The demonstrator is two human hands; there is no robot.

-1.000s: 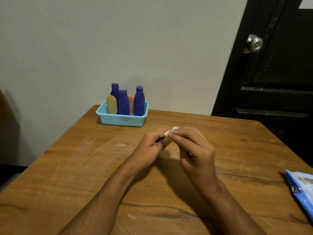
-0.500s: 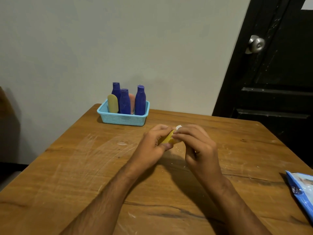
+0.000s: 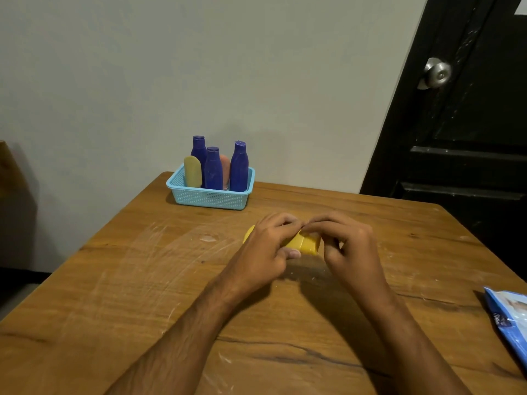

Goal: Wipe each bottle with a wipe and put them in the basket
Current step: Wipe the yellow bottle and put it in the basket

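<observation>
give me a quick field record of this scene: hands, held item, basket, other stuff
left hand: grips the yellow bottle, held sideways above the table
right hand: fingers curled at the bottle's cap end; wipe not visible
basket: light blue, at the table's far edge by the wall
basket contents: three blue bottles, one pale yellow bottle, one pinkish bottle, all upright
wipes pack: blue, at the table's right edge

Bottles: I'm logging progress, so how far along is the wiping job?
Done, by the look of it: five bottles stand in the blue basket, three dark blue, one yellow, one peach. In hand: the left hand grips a yellow bottle while the right hand works at its end; no wipe is clearly visible. Left: finishing this bottle and placing it in the basket. No other loose bottle shows on the table.
</observation>
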